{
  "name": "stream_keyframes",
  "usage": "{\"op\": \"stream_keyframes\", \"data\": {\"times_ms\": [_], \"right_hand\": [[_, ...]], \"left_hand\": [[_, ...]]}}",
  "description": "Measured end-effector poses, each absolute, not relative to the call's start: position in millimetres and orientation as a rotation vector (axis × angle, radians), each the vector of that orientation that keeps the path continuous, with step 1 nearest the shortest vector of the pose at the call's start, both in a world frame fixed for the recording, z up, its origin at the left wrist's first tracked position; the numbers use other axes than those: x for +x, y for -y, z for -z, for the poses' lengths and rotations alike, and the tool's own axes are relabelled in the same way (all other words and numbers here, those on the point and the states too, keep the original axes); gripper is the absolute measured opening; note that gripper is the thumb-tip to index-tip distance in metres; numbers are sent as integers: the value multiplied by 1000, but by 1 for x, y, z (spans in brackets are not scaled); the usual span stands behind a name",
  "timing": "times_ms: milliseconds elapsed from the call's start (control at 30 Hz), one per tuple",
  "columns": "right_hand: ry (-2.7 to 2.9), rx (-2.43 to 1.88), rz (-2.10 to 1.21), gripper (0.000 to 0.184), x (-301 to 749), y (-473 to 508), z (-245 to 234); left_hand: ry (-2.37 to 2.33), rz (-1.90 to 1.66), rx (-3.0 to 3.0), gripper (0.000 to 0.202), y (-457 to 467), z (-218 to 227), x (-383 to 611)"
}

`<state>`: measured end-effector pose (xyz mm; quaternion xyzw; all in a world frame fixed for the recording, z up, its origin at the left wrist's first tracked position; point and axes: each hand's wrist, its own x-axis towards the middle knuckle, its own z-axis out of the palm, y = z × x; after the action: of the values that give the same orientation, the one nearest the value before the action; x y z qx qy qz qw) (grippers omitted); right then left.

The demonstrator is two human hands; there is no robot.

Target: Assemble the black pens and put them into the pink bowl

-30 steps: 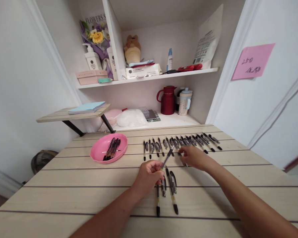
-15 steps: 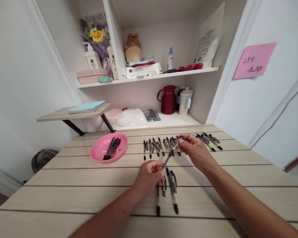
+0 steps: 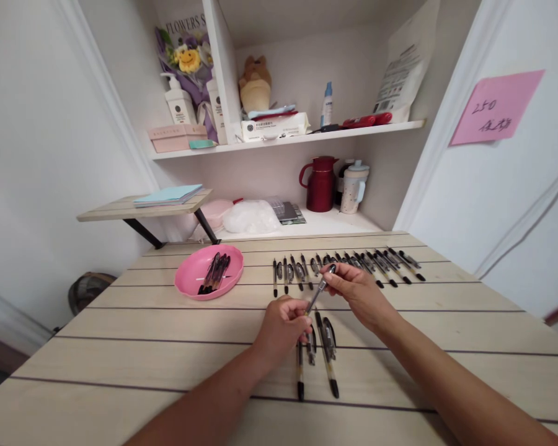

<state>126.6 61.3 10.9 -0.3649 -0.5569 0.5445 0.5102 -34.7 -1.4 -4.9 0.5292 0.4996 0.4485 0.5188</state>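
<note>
In front of me a gel pen (image 3: 314,301) slants up to the right between my hands. My left hand (image 3: 286,325) pinches its lower barrel. With thumb and fingers closed, my right hand (image 3: 353,288) grips the clear, black-topped pen cap (image 3: 324,282) at the pen's upper end. Below my left hand, an uncapped pen (image 3: 300,371) lies on the table, partly hidden by the fingers, with a loose cap (image 3: 311,347) beside it. To its right lie another uncapped pen (image 3: 328,359) and its loose cap (image 3: 330,339).
A row of uncapped pens (image 3: 286,275) with loose caps between them stretches across the back of the wooden table (image 3: 144,347), partly behind my right hand. At the left, a pink tray (image 3: 185,282) holds several capped pens (image 3: 216,272). A red jug (image 3: 320,186) stands on the shelf behind.
My right hand has moved down and left toward my left hand. The pen's dark grip, visible before, is now covered by the cap. The view has shifted slightly.
</note>
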Motion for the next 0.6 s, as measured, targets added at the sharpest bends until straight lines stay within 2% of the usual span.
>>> {"op": "stream_keyframes", "data": {"times_ms": [467, 600], "right_hand": [[1280, -967, -1379, 33, 117, -55, -2], [1300, -922, -1440, 40, 118, -53, 0]], "left_hand": [[-1371, -1084, 1679, 14, -3, 13, -40], [-1584, -1144, 1846, 20, -18, -6, -67]]}}
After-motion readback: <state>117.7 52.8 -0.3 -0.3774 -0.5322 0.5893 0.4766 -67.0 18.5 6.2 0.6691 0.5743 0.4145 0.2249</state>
